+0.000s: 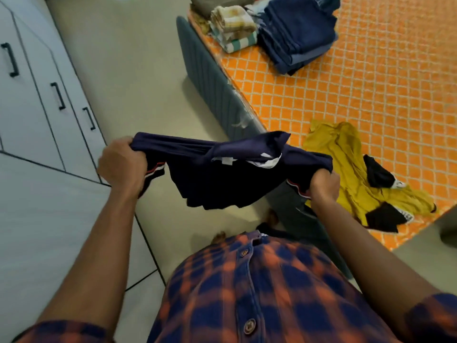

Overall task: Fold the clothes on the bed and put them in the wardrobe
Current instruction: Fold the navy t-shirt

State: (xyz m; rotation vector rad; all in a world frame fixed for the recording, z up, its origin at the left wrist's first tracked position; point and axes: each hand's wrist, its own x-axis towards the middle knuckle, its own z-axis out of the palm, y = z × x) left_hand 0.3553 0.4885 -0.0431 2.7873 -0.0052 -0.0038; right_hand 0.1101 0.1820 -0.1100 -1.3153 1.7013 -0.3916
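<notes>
Nearest, at 6 o'clock, is the person's orange-and-blue checked shirt [259, 293] with its row of buttons, and both bare forearms reach up from it towards the middle of the view. The left grip [122, 164], at about 9 o'clock from centre, is clamped on one end of a navy garment [222, 179], fingers curled round bunched cloth beside a red-and-white striped cuff. The right grip [324, 185], at about 3 o'clock from centre, is clamped on the other end in the same way, next to a matching striped cuff. The navy garment hangs between the two grips in the air, stretched across its top edge and sagging in folds below, over the floor [136, 58] and the near corner of the bed frame [210, 78]. Just past the right grip, at 3 o'clock, a yellow garment [346, 169] lies crumpled on the bed's orange lattice cover [371, 82], with two small black pieces [377, 174] on top of it. At 9 to 10 o'clock stands the white wardrobe [37, 107], doors closed, with black bar handles [58, 96]. Farthest, at 12 to 1 o'clock on the bed, a stack of folded navy clothes [299, 33] sits just beside a smaller pile of pale checked and striped cloths [235, 26]
</notes>
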